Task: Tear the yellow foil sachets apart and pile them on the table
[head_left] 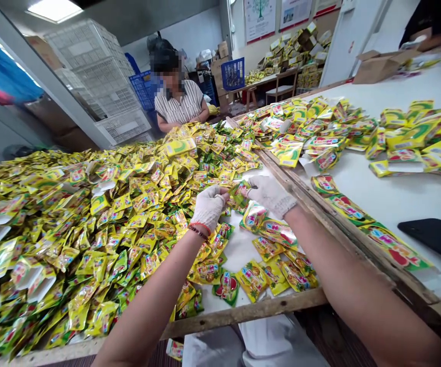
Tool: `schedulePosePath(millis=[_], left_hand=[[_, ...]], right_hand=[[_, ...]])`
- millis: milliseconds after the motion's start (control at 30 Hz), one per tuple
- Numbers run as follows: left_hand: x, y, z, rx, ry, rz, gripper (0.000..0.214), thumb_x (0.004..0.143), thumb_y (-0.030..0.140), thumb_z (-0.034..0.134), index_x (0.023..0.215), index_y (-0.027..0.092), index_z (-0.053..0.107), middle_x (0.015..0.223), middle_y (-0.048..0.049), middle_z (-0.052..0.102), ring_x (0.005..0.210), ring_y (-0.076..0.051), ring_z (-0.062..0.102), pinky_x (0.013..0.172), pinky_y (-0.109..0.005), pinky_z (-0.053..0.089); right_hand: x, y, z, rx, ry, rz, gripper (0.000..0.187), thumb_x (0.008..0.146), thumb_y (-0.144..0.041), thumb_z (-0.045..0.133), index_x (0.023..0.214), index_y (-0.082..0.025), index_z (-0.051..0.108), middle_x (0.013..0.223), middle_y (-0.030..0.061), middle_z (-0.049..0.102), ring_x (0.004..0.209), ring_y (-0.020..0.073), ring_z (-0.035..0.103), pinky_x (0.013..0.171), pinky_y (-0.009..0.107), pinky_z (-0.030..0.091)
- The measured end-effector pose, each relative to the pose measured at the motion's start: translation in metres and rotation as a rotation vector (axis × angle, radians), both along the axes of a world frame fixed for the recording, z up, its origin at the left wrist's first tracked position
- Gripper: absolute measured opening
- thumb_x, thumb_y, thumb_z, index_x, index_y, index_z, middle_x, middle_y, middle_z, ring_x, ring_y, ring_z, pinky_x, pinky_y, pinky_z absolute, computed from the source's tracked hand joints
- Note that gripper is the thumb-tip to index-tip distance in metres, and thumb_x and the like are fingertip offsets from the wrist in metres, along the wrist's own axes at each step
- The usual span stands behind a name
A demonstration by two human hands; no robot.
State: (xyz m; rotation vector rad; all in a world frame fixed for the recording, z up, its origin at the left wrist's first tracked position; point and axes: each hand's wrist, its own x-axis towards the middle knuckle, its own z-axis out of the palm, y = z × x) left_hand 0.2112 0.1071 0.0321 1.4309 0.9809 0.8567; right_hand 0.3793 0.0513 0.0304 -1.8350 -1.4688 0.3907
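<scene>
My left hand [207, 208], in a white fingerless-tipped glove with a dark bead bracelet at the wrist, is closed with its fingertips at a small green-and-yellow packet [239, 194]. From the other side my right hand [269, 195], also gloved, pinches the same packet. Below the hands lie yellow packets [251, 279] and a green packet with a red fruit picture [226, 287], on the white table top [236, 251]. Folded yellow cartons [277, 230] rest beside my right wrist. To the left spreads a large heap of small packets [129, 219].
A wooden rail [300, 191] divides the table; a front rail [251, 311] edges it. Beyond the divider are yellow cartons [415, 135], a black phone [434, 239] and a cardboard box [381, 66]. A person [180, 104] sits across the heap, near stacked white crates [106, 76].
</scene>
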Motion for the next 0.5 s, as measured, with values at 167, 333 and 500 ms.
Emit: schedulePosePath(millis=[167,333,500], left_hand=[[0.002,-0.004,-0.002,0.030,-0.024,-0.070,0.026,0.063,0.033,0.073,0.076,0.015,0.060,0.059,0.0040,0.054,0.049,-0.006,0.047,0.051,-0.020,0.042],[0.008,-0.015,-0.015,0.301,0.315,-0.059,0.032,0.085,0.049,0.050,0.078,0.019,0.057,0.065,-0.0002,0.059,0.056,-0.012,0.055,0.054,-0.023,0.042],[0.038,-0.040,-0.029,0.612,1.009,-0.199,0.051,0.072,0.067,0.058,0.090,0.020,0.062,0.085,-0.0120,0.069,0.079,-0.028,0.066,0.065,-0.034,0.047]], right_hand=[[-0.008,-0.003,0.000,0.073,-0.022,0.096,0.021,0.084,-0.028,0.055,0.100,-0.017,0.062,0.092,0.0049,0.068,0.082,0.0160,0.059,0.072,0.024,0.044],[0.013,-0.003,0.002,0.099,-0.053,-0.013,0.021,0.084,-0.033,0.054,0.093,-0.018,0.066,0.091,0.0072,0.070,0.088,0.0210,0.061,0.077,0.028,0.047],[0.029,-0.005,0.011,0.271,0.053,-0.256,0.030,0.082,-0.034,0.053,0.103,-0.015,0.065,0.102,0.0113,0.069,0.098,0.0243,0.061,0.086,0.032,0.047]])
